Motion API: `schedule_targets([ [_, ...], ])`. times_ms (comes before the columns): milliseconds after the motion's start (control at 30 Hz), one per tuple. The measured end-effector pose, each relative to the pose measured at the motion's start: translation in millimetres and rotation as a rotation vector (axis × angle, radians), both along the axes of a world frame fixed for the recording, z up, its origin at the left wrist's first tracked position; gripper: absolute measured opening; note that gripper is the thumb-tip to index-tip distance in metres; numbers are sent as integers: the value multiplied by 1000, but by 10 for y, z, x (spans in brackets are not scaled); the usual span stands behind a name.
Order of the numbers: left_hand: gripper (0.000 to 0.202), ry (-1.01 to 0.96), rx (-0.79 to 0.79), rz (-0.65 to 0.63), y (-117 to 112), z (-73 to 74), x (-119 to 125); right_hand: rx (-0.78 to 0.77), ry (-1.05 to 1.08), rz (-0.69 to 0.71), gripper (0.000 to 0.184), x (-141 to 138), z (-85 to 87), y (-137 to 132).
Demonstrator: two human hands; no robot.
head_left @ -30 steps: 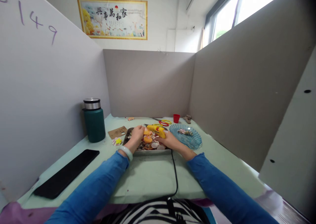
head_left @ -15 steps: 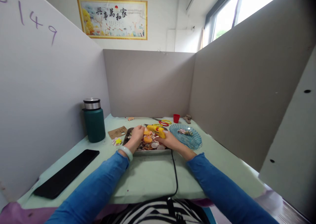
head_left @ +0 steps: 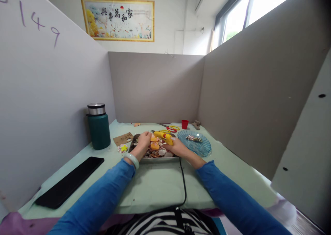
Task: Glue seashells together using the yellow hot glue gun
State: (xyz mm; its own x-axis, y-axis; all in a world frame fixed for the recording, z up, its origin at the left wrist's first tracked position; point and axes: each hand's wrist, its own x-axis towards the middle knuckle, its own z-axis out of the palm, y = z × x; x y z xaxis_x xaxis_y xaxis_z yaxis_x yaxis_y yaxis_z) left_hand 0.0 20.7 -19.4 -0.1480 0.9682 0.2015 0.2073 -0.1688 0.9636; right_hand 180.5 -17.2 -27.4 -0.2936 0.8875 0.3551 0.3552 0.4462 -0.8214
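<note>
My right hand (head_left: 178, 146) is closed round a yellow glue gun (head_left: 164, 136), its nozzle pointing left over a metal tray (head_left: 158, 158) filled with several shells. My left hand (head_left: 143, 142) rests curled in the tray, fingers pinched on an orange shell (head_left: 154, 138) right at the gun's tip. A second orange shell (head_left: 155, 146) lies just below it. The gun's black cord (head_left: 184, 179) runs from the tray toward my body. Both sleeves are blue, and a pale bangle sits on my left wrist.
A blue glass dish (head_left: 197, 144) with small pieces stands right of the tray. Scissors (head_left: 171, 127) and a red cup (head_left: 184, 124) lie behind. A green flask (head_left: 98, 126), a brown card (head_left: 123, 138) and a black slab (head_left: 69, 181) are at the left. Partition walls enclose three sides.
</note>
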Motion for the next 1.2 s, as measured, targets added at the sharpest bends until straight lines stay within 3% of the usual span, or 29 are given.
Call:
schedule_targets([
  [1200,19,-74,-32,-24,-98,75,35,13,-2,12,26,12,-21,31],
])
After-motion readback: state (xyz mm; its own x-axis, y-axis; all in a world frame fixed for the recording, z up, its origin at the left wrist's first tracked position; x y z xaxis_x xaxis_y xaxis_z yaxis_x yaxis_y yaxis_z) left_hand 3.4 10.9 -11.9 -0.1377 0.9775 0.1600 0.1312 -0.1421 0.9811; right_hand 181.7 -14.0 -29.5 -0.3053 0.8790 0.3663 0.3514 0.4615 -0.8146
